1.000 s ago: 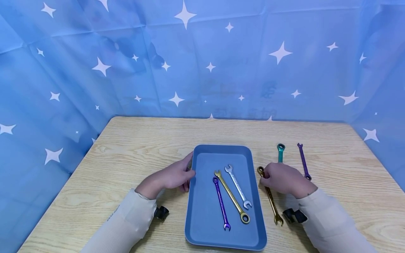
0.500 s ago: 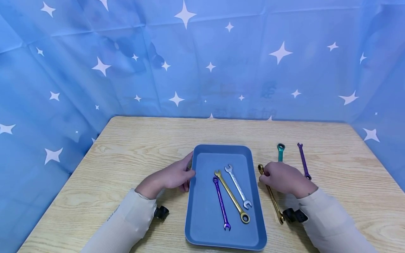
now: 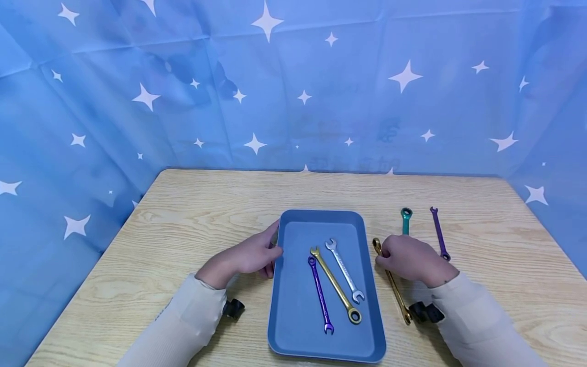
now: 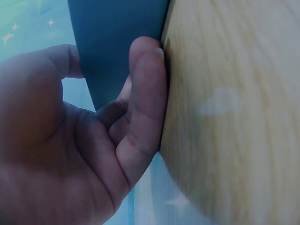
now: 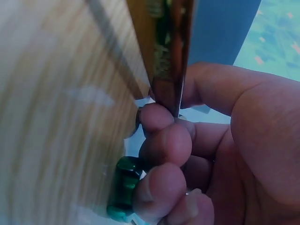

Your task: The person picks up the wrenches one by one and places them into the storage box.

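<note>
My left hand (image 3: 249,254) holds the left side of the blue tray (image 3: 293,326), thumb over the rim and fingers against the outer wall (image 4: 110,42). Beyond the tray's right side, my right hand (image 3: 408,259) pinches a gold combination wrench (image 3: 397,293) between thumb and fingers. In the right wrist view this wrench (image 5: 171,51) stands at an angle to the wood, and the curled fingers sit close to a green wrench (image 5: 125,187). Inside the tray lie a purple wrench (image 3: 320,294), another gold wrench (image 3: 335,284) and a silver wrench (image 3: 344,270).
The green wrench's ring end (image 3: 406,219) shows beyond my right hand, its lower part hidden. A second purple wrench (image 3: 438,232) lies to the right, near my right wrist. Behind the wooden table (image 3: 206,204) hangs a blue curtain (image 3: 293,117) with white stars.
The gold wrench in my right hand has turned: its open end has swung slightly right and rolled toward its edge, and its ring end has risen a little. My left hand and the tray stay put.
</note>
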`<state>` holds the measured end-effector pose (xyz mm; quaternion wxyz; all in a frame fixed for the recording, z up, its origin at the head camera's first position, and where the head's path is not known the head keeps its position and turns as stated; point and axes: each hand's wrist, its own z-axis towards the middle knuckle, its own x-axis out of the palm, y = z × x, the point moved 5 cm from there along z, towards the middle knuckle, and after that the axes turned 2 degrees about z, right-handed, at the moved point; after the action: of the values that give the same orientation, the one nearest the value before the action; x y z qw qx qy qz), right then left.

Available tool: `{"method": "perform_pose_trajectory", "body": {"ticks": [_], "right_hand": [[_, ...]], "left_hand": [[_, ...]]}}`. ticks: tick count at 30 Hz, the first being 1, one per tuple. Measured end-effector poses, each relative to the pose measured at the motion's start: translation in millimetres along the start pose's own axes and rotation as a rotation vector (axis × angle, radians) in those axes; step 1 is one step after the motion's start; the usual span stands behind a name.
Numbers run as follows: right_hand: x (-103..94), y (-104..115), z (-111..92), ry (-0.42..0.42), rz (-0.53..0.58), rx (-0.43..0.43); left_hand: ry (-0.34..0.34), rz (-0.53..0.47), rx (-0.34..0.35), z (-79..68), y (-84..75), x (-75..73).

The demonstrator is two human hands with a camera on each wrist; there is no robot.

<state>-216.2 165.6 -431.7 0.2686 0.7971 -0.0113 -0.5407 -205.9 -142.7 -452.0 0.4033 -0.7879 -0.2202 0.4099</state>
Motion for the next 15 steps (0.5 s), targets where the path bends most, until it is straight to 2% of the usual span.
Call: {"method": "perform_pose_trajectory", "body": {"ticks": [15], "right_hand": [[-0.4,5.5,-3.8,0.055,-0.050,-0.022]], "left_hand": [[0.002,0.005,0.007,-0.4,-1.2,0.1]]}}
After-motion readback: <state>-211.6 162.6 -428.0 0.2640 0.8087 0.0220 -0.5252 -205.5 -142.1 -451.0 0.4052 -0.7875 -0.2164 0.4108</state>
